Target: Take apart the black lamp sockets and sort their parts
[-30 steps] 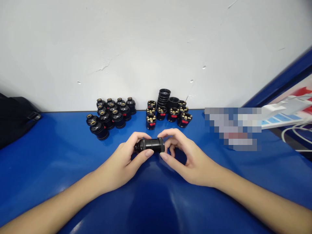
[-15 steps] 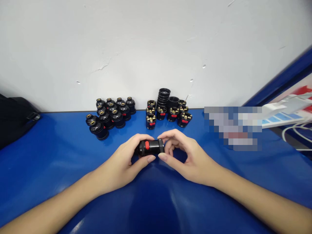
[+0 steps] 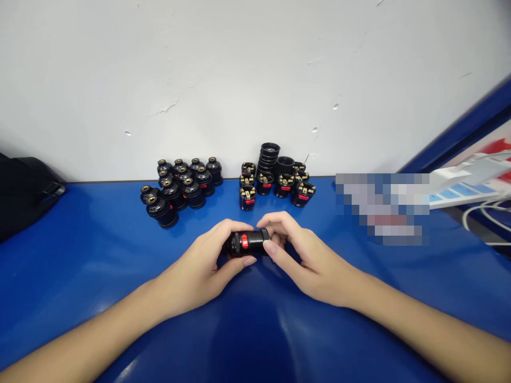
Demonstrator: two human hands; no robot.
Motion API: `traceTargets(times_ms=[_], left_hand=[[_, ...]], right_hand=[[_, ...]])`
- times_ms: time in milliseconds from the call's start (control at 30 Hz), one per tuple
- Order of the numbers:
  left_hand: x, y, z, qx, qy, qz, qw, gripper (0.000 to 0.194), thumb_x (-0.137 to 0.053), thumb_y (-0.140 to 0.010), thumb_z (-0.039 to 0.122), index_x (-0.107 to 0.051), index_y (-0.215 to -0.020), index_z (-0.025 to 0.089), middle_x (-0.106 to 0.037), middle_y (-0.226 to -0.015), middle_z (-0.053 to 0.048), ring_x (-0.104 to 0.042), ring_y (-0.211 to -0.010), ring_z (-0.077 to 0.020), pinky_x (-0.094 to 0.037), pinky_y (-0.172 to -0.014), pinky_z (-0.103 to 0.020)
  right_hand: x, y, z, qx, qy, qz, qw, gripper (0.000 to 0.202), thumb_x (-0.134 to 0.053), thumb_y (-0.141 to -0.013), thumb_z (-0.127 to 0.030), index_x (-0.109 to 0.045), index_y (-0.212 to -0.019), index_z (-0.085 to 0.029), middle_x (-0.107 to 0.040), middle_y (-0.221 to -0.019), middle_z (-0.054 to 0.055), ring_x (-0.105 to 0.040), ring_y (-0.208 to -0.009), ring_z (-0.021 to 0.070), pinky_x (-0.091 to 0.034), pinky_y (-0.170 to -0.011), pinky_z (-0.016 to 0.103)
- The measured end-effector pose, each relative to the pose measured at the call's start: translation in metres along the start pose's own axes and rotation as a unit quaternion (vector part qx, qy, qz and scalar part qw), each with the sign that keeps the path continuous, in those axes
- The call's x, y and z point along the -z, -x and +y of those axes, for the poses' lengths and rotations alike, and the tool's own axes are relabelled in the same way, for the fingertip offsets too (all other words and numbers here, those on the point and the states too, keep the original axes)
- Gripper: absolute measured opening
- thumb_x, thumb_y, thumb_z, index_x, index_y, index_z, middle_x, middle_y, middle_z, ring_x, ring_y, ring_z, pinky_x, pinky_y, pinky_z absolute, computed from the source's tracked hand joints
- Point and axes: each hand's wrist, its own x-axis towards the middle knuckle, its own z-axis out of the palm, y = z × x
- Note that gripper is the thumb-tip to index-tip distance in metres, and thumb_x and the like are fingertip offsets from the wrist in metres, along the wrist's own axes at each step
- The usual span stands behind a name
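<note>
A black lamp socket [image 3: 253, 242] with a red switch lies on its side between my hands, just above or on the blue table. My left hand [image 3: 213, 255] wraps round its narrower left end, with the thumb along the near side. At the other end, my right hand [image 3: 305, 255] pinches the black ring round the rim between thumb and fingers. The left tip of the socket is hidden in my left palm.
Several assembled lamp sockets [image 3: 192, 193] stand at the back left. Several socket bodies with brass contacts [image 3: 285, 186] stand at the back right, beside a stack of black rings [image 3: 269, 158]. A black bag [image 3: 27, 197] is at far left; a power strip [image 3: 463, 192] is at right.
The socket has turned slightly, its red switch shifting a little to the right. My right thumb has rolled upward over the ring, and the right fingers have closed in. The left hand has barely moved.
</note>
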Motion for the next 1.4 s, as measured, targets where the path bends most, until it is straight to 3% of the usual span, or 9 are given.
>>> traceTargets(times_ms=[167,333,500,633,800,933,1100,1233,1400], left_hand=[[-0.0005,0.001,-0.0008,-0.002,-0.002,-0.001,1.0,0.034,-0.066,-0.107,0.025,-0.053,-0.137,0.033,-0.069,-0.12,0.002,-0.067,-0.104,-0.0141,-0.052,-0.092,-0.027],[-0.0009,0.001,-0.0016,-0.005,0.003,-0.01,1.0,0.033,-0.066,-0.107,0.025,-0.053,-0.136,0.033,-0.068,-0.123,0.002,-0.067,-0.108,-0.0139,-0.051,-0.094,-0.027],[-0.0011,0.001,-0.0018,-0.008,0.003,-0.009,1.0,0.033,-0.065,-0.107,0.025,-0.053,-0.137,0.033,-0.068,-0.122,0.002,-0.066,-0.108,-0.0139,-0.051,-0.094,-0.027],[-0.0011,0.0014,-0.002,-0.009,0.003,-0.01,1.0,0.031,-0.066,-0.107,0.025,-0.054,-0.135,0.031,-0.068,-0.122,0.002,-0.067,-0.107,-0.0146,-0.051,-0.093,-0.028],[-0.0011,0.0005,-0.002,-0.009,0.002,-0.006,1.0,0.032,-0.066,-0.107,0.024,-0.054,-0.135,0.032,-0.068,-0.121,0.002,-0.066,-0.106,-0.0141,-0.051,-0.092,-0.027],[-0.0011,-0.0001,-0.0023,-0.011,0.0,-0.007,1.0,0.032,-0.067,-0.106,0.024,-0.054,-0.135,0.031,-0.068,-0.121,0.002,-0.067,-0.106,-0.0143,-0.051,-0.092,-0.028],[-0.0009,0.0005,-0.0021,-0.007,0.003,-0.005,1.0,0.031,-0.066,-0.107,0.024,-0.055,-0.135,0.031,-0.069,-0.121,0.001,-0.067,-0.106,-0.0153,-0.051,-0.093,-0.029],[-0.001,0.0004,-0.0018,-0.009,0.002,-0.006,1.0,0.031,-0.066,-0.107,0.025,-0.055,-0.135,0.031,-0.069,-0.122,0.0,-0.068,-0.108,-0.016,-0.052,-0.093,-0.029],[-0.001,0.0002,-0.0017,-0.008,-0.001,-0.001,1.0,0.031,-0.066,-0.106,0.024,-0.054,-0.135,0.03,-0.069,-0.121,0.001,-0.067,-0.105,-0.015,-0.052,-0.092,-0.028]], right_hand=[[-0.001,0.0014,-0.0004,0.023,0.027,0.013,0.999,0.05,-0.065,-0.102,-0.025,-0.037,-0.143,-0.026,-0.057,-0.104,0.002,-0.06,-0.083,0.0171,-0.056,-0.076,0.034],[-0.0008,0.0003,-0.0004,-0.005,0.009,-0.01,1.0,0.026,-0.046,-0.113,-0.031,-0.042,-0.137,-0.024,-0.058,-0.091,-0.001,-0.059,-0.076,0.0166,-0.053,-0.07,0.032],[-0.0005,-0.0006,0.0008,0.03,0.025,0.016,0.999,0.047,-0.065,-0.102,-0.025,-0.041,-0.143,-0.025,-0.058,-0.109,0.004,-0.06,-0.085,0.0172,-0.056,-0.077,0.033],[0.0007,-0.0006,0.0007,-0.011,0.004,-0.007,1.0,0.024,-0.044,-0.114,-0.032,-0.045,-0.136,-0.024,-0.06,-0.093,0.0,-0.06,-0.078,0.0174,-0.054,-0.072,0.033],[-0.0001,0.0,0.0007,0.036,0.021,0.015,0.999,0.047,-0.062,-0.103,-0.025,-0.041,-0.145,-0.023,-0.059,-0.118,0.007,-0.06,-0.086,0.0168,-0.056,-0.079,0.033],[0.0002,-0.0011,-0.0008,-0.015,0.007,-0.01,1.0,0.026,-0.043,-0.114,-0.032,-0.045,-0.139,-0.023,-0.062,-0.096,0.002,-0.06,-0.078,0.017,-0.054,-0.073,0.034],[0.0002,-0.0004,-0.0014,0.031,0.028,0.01,0.999,0.047,-0.062,-0.103,-0.023,-0.041,-0.145,-0.024,-0.059,-0.113,0.006,-0.06,-0.086,0.0177,-0.056,-0.078,0.034],[0.0001,-0.0005,-0.0005,-0.007,0.011,-0.014,1.0,0.028,-0.047,-0.113,-0.03,-0.043,-0.14,-0.025,-0.06,-0.094,0.001,-0.06,-0.077,0.0174,-0.055,-0.072,0.033],[0.0005,-0.0001,0.0001,0.024,0.031,0.0,0.999,0.048,-0.063,-0.104,-0.027,-0.039,-0.146,-0.026,-0.058,-0.108,0.004,-0.06,-0.086,0.0185,-0.056,-0.079,0.034]])
